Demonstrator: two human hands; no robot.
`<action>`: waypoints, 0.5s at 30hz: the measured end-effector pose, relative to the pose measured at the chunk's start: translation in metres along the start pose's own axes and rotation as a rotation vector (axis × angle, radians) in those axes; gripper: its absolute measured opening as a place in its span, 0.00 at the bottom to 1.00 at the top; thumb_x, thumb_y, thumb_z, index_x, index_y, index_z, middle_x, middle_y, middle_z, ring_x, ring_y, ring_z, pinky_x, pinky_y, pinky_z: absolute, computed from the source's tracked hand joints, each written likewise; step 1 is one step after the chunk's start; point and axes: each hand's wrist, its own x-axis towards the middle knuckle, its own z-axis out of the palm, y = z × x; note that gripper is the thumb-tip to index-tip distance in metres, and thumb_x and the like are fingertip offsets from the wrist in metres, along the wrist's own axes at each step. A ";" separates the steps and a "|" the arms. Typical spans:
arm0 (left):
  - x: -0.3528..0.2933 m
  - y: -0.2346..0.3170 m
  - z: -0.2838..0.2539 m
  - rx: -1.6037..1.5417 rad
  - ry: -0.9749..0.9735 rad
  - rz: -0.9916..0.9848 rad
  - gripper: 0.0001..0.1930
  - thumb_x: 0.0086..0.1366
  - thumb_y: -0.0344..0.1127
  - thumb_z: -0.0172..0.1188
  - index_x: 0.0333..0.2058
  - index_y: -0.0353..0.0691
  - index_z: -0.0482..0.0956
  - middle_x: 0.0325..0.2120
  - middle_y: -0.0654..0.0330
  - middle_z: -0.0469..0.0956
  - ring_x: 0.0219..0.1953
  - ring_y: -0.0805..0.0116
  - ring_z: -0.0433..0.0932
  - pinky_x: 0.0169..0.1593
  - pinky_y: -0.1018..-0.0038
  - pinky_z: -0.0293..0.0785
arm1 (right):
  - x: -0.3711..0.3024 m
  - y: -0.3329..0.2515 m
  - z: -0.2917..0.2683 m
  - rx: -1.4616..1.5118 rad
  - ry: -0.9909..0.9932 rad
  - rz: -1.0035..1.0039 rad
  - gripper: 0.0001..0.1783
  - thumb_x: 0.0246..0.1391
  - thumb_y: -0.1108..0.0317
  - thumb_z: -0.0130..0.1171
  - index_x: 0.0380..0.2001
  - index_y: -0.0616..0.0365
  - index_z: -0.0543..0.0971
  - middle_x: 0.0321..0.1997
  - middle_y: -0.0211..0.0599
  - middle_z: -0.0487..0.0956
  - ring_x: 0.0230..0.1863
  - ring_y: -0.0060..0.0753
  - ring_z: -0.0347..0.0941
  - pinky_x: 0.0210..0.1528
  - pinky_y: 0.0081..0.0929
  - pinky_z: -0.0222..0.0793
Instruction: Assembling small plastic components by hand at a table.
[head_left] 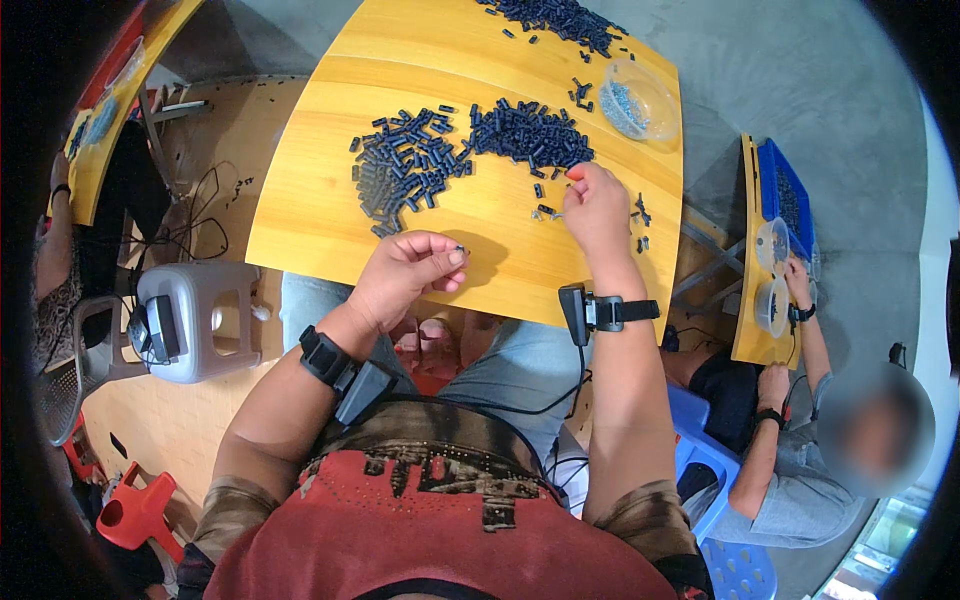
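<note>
**A:** Where are the hands?

**B:** Both are over the near edge of a yellow wooden desk [330, 215]. The left hand [408, 275] is curled, thumb pressed to fingertips, pinching a tiny dark part [461, 248] just above the wood. The right hand [597, 208] reaches further in, fingers drawn together, tips down on the desk beside a few small loose parts [546, 211]; whether it grips one I cannot tell.

**A:** And the stock?

**B:** A heap of short black tubes [405, 170] lies mid-desk, ahead of the left hand. A second, denser heap [530, 133] sits just beyond the right hand, almost touching its fingertips. A third pile [560, 20] spreads along the far edge.

**A:** Anything else on the desk?

**B:** A clear plastic bowl [637, 100] with pale small pieces in it, near the right edge, well past the right hand. Stray tubes dot the wood between bowl and heap.

**A:** On the wrists?

**B:** Each carries a black strap with a small device; a cable runs from the right one [590, 312] across the lap toward the left one [340, 368].

**A:** Around the person?

**B:** A grey stool [195, 315] stands to the left, a red one [140, 515] lower down. To the right, another person in a grey shirt [790, 490] works at a separate desk holding a blue tray [785, 195] and clear bowls [772, 275].
</note>
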 end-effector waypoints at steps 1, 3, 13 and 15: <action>0.000 -0.001 0.000 -0.007 -0.009 0.008 0.07 0.62 0.31 0.61 0.36 0.33 0.78 0.30 0.62 0.79 0.31 0.76 0.77 0.37 0.80 0.76 | -0.001 -0.002 -0.002 0.020 0.027 0.018 0.08 0.40 0.79 0.56 0.29 0.62 0.78 0.28 0.45 0.76 0.33 0.48 0.73 0.36 0.39 0.70; 0.001 -0.001 0.000 0.000 -0.009 0.010 0.07 0.62 0.31 0.61 0.36 0.33 0.78 0.30 0.62 0.79 0.31 0.76 0.77 0.37 0.80 0.76 | -0.006 -0.003 -0.007 0.051 0.060 0.019 0.09 0.41 0.79 0.56 0.30 0.62 0.78 0.27 0.44 0.77 0.31 0.44 0.74 0.34 0.36 0.70; 0.001 -0.007 -0.003 -0.021 -0.053 0.054 0.08 0.61 0.30 0.61 0.36 0.32 0.77 0.30 0.60 0.78 0.32 0.74 0.77 0.37 0.79 0.76 | -0.078 -0.014 -0.014 0.389 0.029 0.286 0.08 0.44 0.78 0.57 0.30 0.62 0.80 0.28 0.39 0.77 0.24 0.29 0.74 0.29 0.22 0.71; 0.002 -0.009 -0.004 0.008 -0.038 0.051 0.06 0.62 0.29 0.60 0.36 0.34 0.77 0.32 0.60 0.79 0.32 0.74 0.77 0.37 0.78 0.76 | -0.083 -0.006 -0.005 0.332 0.030 0.229 0.08 0.44 0.78 0.57 0.30 0.62 0.80 0.28 0.39 0.77 0.24 0.28 0.74 0.29 0.22 0.70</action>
